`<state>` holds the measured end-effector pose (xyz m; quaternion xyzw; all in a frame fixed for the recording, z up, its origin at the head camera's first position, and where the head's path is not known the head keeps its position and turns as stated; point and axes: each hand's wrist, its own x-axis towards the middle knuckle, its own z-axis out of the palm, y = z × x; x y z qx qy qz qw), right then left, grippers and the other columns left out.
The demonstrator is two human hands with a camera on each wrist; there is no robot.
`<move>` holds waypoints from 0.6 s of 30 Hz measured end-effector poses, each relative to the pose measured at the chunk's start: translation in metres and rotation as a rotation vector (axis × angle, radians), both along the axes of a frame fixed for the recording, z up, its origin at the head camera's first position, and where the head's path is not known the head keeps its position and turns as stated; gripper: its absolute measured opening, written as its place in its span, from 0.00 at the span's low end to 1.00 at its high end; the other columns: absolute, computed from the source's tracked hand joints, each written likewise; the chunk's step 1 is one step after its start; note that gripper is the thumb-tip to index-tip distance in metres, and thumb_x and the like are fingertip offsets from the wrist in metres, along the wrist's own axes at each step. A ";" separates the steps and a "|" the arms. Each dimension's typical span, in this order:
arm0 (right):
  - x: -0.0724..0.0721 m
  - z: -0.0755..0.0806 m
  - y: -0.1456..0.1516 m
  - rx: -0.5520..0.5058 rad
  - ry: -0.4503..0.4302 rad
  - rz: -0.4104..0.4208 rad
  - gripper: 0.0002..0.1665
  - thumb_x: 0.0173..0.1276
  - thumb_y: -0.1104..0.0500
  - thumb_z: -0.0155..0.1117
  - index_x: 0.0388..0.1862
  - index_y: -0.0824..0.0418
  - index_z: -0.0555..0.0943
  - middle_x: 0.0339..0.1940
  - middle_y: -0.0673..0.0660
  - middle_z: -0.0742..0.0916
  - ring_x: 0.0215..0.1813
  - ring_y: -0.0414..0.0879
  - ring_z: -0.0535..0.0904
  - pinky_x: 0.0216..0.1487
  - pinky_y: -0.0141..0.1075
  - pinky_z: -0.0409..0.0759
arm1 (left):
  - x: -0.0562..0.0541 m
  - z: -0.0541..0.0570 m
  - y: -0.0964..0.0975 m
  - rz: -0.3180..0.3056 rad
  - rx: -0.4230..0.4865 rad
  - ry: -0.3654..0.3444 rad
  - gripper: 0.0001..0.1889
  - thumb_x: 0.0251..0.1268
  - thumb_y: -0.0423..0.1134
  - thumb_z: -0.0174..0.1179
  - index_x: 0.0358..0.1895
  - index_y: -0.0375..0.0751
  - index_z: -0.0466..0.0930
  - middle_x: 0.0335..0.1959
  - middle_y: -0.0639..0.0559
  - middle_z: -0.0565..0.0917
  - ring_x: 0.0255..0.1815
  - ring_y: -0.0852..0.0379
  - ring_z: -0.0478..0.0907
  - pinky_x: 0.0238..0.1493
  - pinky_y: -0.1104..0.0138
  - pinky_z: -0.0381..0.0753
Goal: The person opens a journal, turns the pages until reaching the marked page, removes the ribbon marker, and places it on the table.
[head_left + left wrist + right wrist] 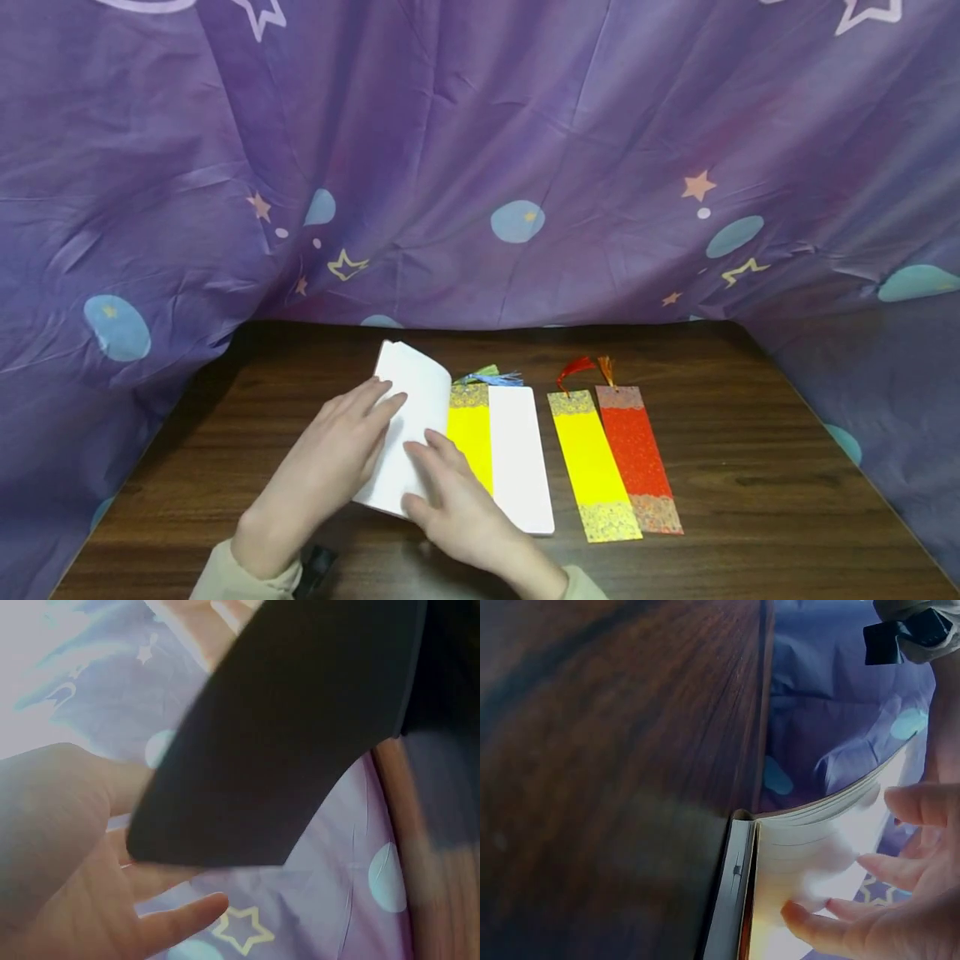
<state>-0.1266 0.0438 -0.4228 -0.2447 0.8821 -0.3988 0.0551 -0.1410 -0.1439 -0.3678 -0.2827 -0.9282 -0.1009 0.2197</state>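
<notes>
Right of one open book (522, 458) lie two bookmarks (596, 457); a third bookmark (469, 446) shows inside. Left grip (330, 454) and right grip (459, 504), both loosely extended, touch its raised page (423, 387).

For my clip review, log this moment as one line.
left hand: at raised pages; right hand: at same pages; open notebook: yellow bookmark inside; right of it: red-tasselled yellow bookmark, orange-tasselled red bookmark
</notes>
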 end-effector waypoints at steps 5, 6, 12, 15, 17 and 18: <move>0.003 0.000 0.000 0.103 0.044 0.065 0.36 0.67 0.53 0.64 0.73 0.57 0.66 0.76 0.61 0.62 0.75 0.55 0.57 0.70 0.50 0.65 | -0.002 -0.009 0.008 -0.040 -0.021 0.007 0.19 0.58 0.31 0.67 0.55 0.36 0.81 0.56 0.39 0.80 0.60 0.41 0.75 0.57 0.48 0.76; 0.004 0.000 0.000 0.120 0.062 0.081 0.37 0.68 0.53 0.64 0.73 0.57 0.66 0.76 0.61 0.62 0.76 0.55 0.57 0.70 0.50 0.65 | -0.003 -0.011 0.009 -0.047 -0.030 0.001 0.19 0.58 0.31 0.67 0.54 0.37 0.81 0.55 0.39 0.81 0.60 0.42 0.75 0.57 0.48 0.77; 0.008 0.002 0.002 0.223 0.113 0.170 0.38 0.69 0.50 0.63 0.75 0.56 0.64 0.77 0.59 0.61 0.76 0.56 0.55 0.71 0.49 0.64 | -0.005 -0.024 0.014 -0.065 -0.067 -0.047 0.19 0.57 0.30 0.67 0.53 0.38 0.81 0.53 0.41 0.82 0.59 0.41 0.76 0.58 0.47 0.76; 0.008 0.004 0.005 0.262 0.127 0.219 0.37 0.69 0.49 0.63 0.74 0.55 0.65 0.77 0.58 0.62 0.76 0.56 0.56 0.71 0.49 0.63 | -0.005 -0.027 0.015 -0.057 -0.083 -0.075 0.18 0.58 0.31 0.67 0.53 0.38 0.82 0.52 0.41 0.82 0.59 0.40 0.76 0.58 0.47 0.76; 0.007 0.006 0.008 0.285 0.149 0.252 0.36 0.69 0.49 0.63 0.73 0.55 0.67 0.77 0.57 0.62 0.76 0.57 0.57 0.71 0.49 0.64 | -0.006 -0.029 0.015 -0.045 -0.096 -0.097 0.17 0.59 0.32 0.66 0.52 0.39 0.82 0.51 0.42 0.82 0.58 0.40 0.76 0.57 0.47 0.76; 0.006 0.007 0.010 0.292 0.152 0.267 0.35 0.69 0.49 0.62 0.73 0.54 0.67 0.77 0.57 0.63 0.75 0.57 0.58 0.71 0.50 0.64 | -0.006 -0.030 0.015 -0.037 -0.102 -0.110 0.16 0.59 0.33 0.66 0.52 0.39 0.82 0.50 0.42 0.82 0.58 0.40 0.77 0.57 0.47 0.77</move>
